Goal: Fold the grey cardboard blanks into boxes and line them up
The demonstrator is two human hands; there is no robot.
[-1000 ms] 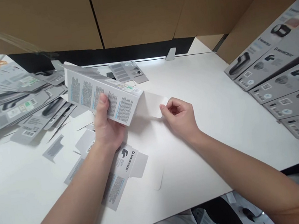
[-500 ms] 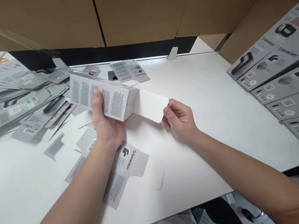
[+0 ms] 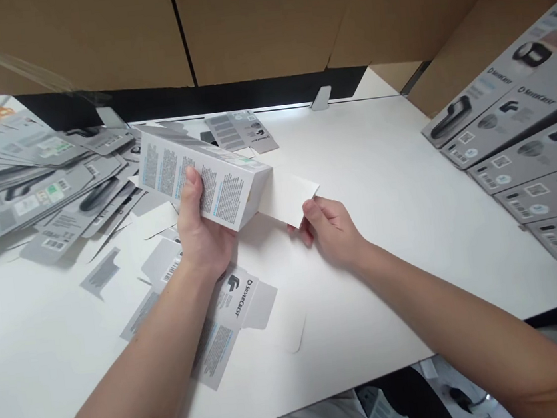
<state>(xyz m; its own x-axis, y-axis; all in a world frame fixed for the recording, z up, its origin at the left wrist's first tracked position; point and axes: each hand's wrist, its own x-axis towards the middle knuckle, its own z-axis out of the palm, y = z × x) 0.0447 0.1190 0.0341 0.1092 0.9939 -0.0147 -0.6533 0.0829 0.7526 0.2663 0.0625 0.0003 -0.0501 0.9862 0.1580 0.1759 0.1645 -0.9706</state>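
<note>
A printed cardboard box (image 3: 220,189) is tilted above the table, its text-covered side toward me. My left hand (image 3: 203,234) is closed around it from below, thumb on the printed side. From the box's right end sticks out a white end flap (image 3: 289,194). My right hand (image 3: 331,226) pinches the outer edge of this flap between thumb and fingers; the edge looks bent there. Beneath my left wrist lies a flat unfolded carton (image 3: 239,301) with a SilverCrest print, partly hidden by my forearm.
A pile of flat grey cartons (image 3: 29,184) spreads over the left of the white table (image 3: 380,177). Upright boxes (image 3: 528,153) stand in a row at the right. Another flat carton (image 3: 242,132) lies at the back, before a brown cardboard wall (image 3: 267,22).
The box has shifted slightly to the right in my left hand's grip. My right hand has moved a little lower, and the flap's outer edge is now bent.
</note>
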